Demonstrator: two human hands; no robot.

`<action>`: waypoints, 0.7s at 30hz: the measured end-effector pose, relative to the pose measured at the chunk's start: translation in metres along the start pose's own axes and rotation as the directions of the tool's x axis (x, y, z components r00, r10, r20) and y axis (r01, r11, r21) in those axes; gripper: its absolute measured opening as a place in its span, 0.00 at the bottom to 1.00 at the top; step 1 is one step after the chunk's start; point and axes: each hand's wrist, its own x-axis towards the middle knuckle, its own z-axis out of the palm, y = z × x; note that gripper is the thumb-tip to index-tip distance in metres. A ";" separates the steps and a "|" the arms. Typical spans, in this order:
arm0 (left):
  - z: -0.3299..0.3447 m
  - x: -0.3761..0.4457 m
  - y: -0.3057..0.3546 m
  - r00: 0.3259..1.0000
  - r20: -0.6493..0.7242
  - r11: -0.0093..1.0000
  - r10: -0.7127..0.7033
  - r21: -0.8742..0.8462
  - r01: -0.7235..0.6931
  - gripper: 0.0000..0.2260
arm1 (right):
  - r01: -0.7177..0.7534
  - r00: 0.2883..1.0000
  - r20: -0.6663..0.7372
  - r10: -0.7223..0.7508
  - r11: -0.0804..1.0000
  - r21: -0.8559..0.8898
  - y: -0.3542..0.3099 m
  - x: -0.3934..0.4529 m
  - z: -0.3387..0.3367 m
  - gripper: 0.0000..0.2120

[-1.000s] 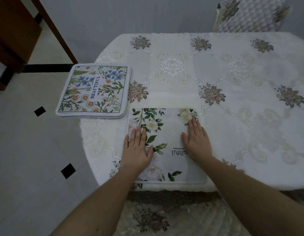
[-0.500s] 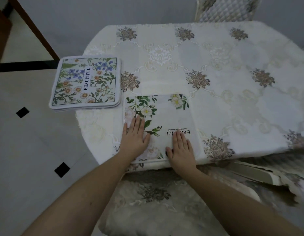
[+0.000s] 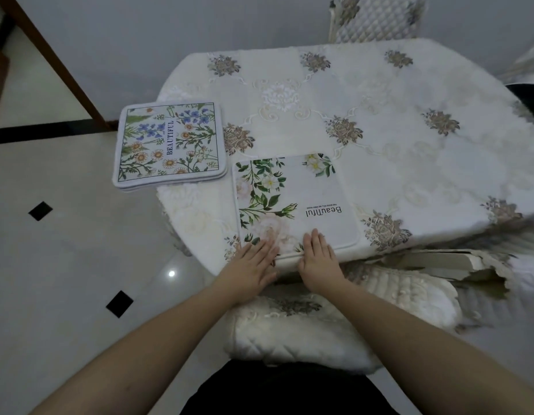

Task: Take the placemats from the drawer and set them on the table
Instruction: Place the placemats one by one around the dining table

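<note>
A white placemat (image 3: 307, 190) with green leaves, pale flowers and the word "Beautiful" lies flat at the near edge of the table (image 3: 409, 163). My left hand (image 3: 253, 262) and my right hand (image 3: 318, 259) rest side by side at that near edge, fingers flat and apart, fingertips on the mat's near border. A small stack of placemats (image 3: 169, 145) with blue and orange flowers sits at the table's left corner, partly overhanging the edge.
An embroidered cream tablecloth covers the table. A quilted chair seat (image 3: 334, 319) is pushed in just below my hands. Another quilted chair (image 3: 376, 19) stands at the far side. Pale tiled floor (image 3: 65, 250) lies to the left, with dark wooden furniture (image 3: 50, 58) beyond.
Both hands have slid back along the white placemat toward its near edge and closer together. The view has pulled back from the table. The stack has not moved.
</note>
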 end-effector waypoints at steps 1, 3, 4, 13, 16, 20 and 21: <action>-0.001 -0.004 -0.002 0.999 0.014 0.999 0.031 0.030 -0.031 0.38 | 0.005 1.000 0.020 -0.004 1.000 -0.018 -0.001 -0.004 -0.001 0.36; -0.004 -0.010 -0.008 0.996 0.065 0.996 0.058 0.060 -0.062 0.37 | 0.004 0.999 0.054 -0.002 0.999 -0.045 -0.002 -0.010 -0.004 0.33; -0.006 -0.012 -0.010 0.994 0.091 0.996 0.064 0.061 -0.070 0.37 | -0.001 0.996 0.089 0.004 0.999 -0.037 -0.003 -0.012 -0.008 0.31; -0.033 -0.044 -0.001 0.972 0.237 0.998 -0.013 -0.051 0.026 0.29 | -0.092 0.970 0.239 0.049 0.981 0.173 -0.018 -0.059 -0.051 0.22; -0.059 -0.049 0.013 0.973 0.224 0.977 -0.046 -0.194 0.091 0.26 | -0.041 0.993 0.112 0.026 0.991 0.129 -0.022 -0.082 -0.060 0.22; -0.085 -0.064 0.037 0.988 0.147 0.961 -0.048 -0.265 0.086 0.28 | 0.055 0.992 -0.108 -0.058 0.998 -0.031 -0.021 -0.118 -0.064 0.25; -0.088 -0.069 0.044 0.992 0.110 0.971 -0.065 -0.221 0.088 0.28 | 0.064 0.985 -0.160 -0.070 0.997 -0.042 -0.017 -0.127 -0.064 0.27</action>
